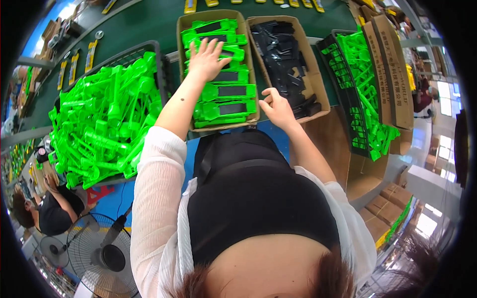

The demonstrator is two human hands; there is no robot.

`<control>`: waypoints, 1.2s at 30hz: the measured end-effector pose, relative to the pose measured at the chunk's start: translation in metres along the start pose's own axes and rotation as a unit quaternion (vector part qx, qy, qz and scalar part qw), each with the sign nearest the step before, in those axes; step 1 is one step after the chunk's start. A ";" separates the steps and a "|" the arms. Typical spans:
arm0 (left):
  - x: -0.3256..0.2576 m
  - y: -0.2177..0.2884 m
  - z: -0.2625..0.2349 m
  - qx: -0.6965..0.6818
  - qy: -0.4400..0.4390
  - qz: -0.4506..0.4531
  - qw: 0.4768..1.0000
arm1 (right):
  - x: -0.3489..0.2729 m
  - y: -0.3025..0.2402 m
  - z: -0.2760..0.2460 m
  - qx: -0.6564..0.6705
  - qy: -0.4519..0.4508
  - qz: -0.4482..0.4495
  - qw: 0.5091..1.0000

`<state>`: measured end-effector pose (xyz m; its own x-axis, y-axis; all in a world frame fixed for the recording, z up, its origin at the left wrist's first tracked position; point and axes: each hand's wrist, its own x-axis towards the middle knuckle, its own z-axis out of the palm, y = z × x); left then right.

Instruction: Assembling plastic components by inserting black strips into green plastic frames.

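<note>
The near rim of the carton [226, 127] of green pieces [209, 93] lies close before the person's waist. Just right, the half-curled right hand [278, 108] hangs by the black-parts carton's [311, 74] near-left corner; its hold cannot be told. A heaped crate [161, 69] crowds the left. Farther, the left hand [206, 59] spreads wide over the pieces, ungripping. Beyond, the green table [159, 25] opens toward yellow packages [191, 5].

Glossy green plastic parts [211, 93], matt cardboard box [312, 79], crinkled cloth sleeve [160, 174]; black strips [273, 52], seemingly plastic
</note>
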<state>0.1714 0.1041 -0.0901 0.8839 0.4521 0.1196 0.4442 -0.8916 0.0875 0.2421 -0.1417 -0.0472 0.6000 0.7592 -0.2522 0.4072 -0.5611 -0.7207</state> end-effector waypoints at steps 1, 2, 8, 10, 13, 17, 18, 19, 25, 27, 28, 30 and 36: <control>0.001 0.000 0.002 0.014 -0.097 -0.034 0.995 | 0.004 0.021 -0.009 -0.050 0.041 -0.039 0.997; 0.002 -0.002 0.002 0.006 -0.127 -0.044 0.991 | 0.009 0.041 -0.019 -0.048 0.080 -0.016 0.995; 0.009 -0.006 -0.010 -0.005 -0.145 -0.085 0.986 | 0.063 0.126 -0.053 -0.232 0.168 -0.016 0.958; -0.007 0.013 -0.015 -0.028 -0.058 -0.061 0.996 | 0.081 0.140 -0.050 -0.229 0.135 -0.035 0.963; -0.046 0.067 -0.028 -0.147 0.014 -0.052 0.988 | 0.097 0.152 -0.032 -0.143 0.135 -0.113 0.974; -0.094 0.097 -0.023 -0.269 0.146 -0.024 0.952 | 0.102 0.148 -0.030 -0.217 0.081 0.019 0.973; -0.106 0.090 -0.035 -0.274 0.183 -0.056 0.942 | 0.106 0.152 -0.034 -0.241 0.075 0.029 0.967; -0.118 0.082 -0.048 -0.280 0.219 -0.083 0.931 | 0.106 0.151 -0.036 -0.242 0.073 0.004 0.967; -0.201 -0.024 -0.111 -0.042 0.309 -0.293 0.904 | 0.100 0.142 -0.055 0.020 0.114 0.017 0.993; -0.218 -0.056 -0.117 -0.080 0.270 -0.391 0.876 | 0.107 0.154 -0.061 -0.145 0.236 -0.075 0.958; -0.222 -0.069 -0.115 -0.075 0.272 -0.394 0.875 | 0.104 0.134 -0.063 -0.120 0.162 -0.032 0.979; -0.215 -0.095 -0.113 0.019 0.268 -0.338 0.902 | 0.104 0.121 -0.068 -0.093 0.096 0.011 0.991; -0.114 -0.132 -0.098 0.051 0.256 -0.232 0.937 | 0.114 0.124 -0.050 -0.050 0.058 -0.059 0.995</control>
<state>-0.0022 0.1732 -0.0179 0.4174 0.7205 0.5538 0.7978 -0.5823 0.1562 0.3954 -0.1406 -0.1330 0.6173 0.7817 -0.0885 0.5425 -0.5045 -0.6717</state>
